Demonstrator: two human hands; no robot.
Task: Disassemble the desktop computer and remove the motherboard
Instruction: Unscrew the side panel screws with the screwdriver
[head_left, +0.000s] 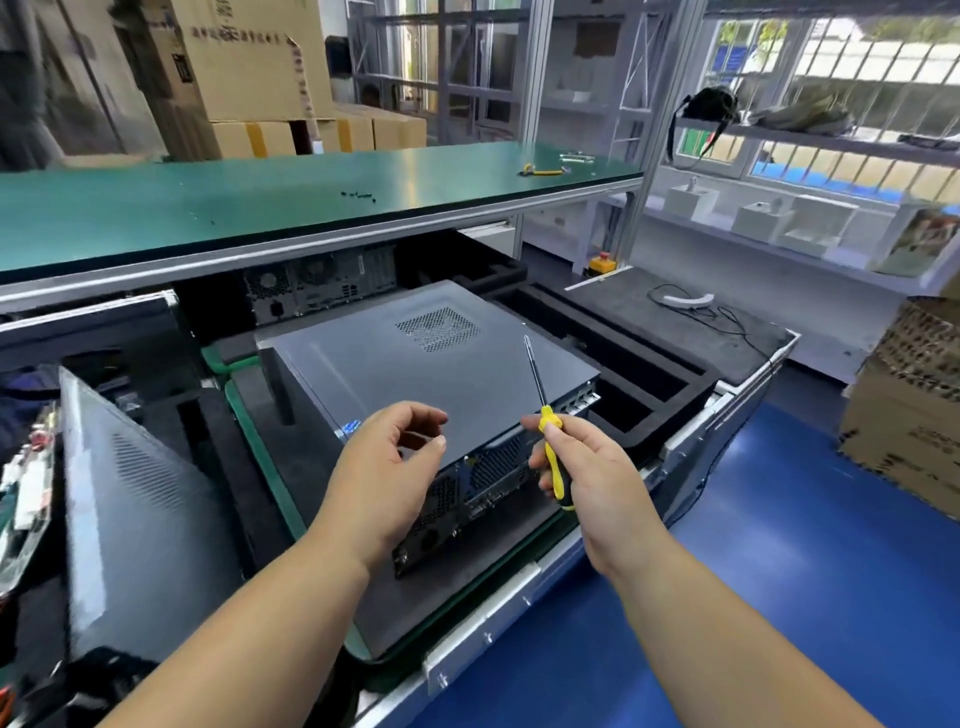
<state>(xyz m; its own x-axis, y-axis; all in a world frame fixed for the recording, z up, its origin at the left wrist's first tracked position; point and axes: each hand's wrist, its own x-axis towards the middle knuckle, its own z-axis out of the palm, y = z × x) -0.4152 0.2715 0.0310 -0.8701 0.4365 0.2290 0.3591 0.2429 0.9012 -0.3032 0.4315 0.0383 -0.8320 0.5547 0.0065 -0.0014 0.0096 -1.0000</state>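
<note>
Right hand fingers grip the screwdriver; left hand loosely curled, hiding the computer's edge.

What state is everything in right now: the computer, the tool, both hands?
Computer case: lying flat, cover on.
Screwdriver: held with its tip up, touching no screw.
Right hand: grips the screwdriver handle.
Left hand: loosely curled, holding nothing.
Loose screws: scattered on the green bench.

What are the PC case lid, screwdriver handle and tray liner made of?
Lid: looks like painted sheet metal, matte grey, with a punched vent grid and a soft sheen. Screwdriver handle in the right hand: glossy yellow plastic with a black end, probably moulded; shaft is bright steel. Liner: black foam by its look, dull, thick, with cut-out recesses.
</note>
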